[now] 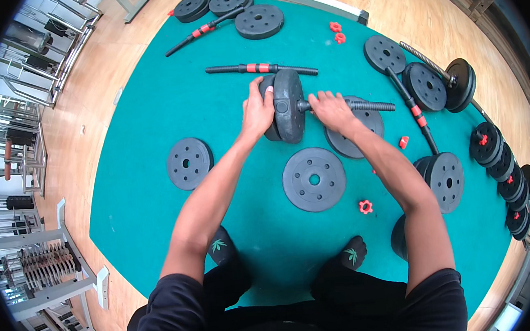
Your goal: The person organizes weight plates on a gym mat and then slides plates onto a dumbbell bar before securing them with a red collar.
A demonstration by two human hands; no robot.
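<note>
Above the green mat I hold a dumbbell bar [372, 105] with black weight plates [289, 106] on its left part. My left hand [257, 109] grips the plates from their left side, thumb against the rim. Curled over the bar just right of the plates is my right hand [333, 110]. The bar's threaded right end sticks out bare past that hand. Beneath it lies a plate [356, 134], partly covered by my right arm. A flat plate [314, 179] rests nearer my feet, and another plate [189, 163] lies to the left.
A loose bar [257, 68] with a red middle lies beyond my hands. Several plates [259, 21] are at the far edge of the mat [136, 194]. Red star nuts [365, 207] are scattered about. Bars and plates [449, 182] line the right side; gym machines [48, 263] stand left.
</note>
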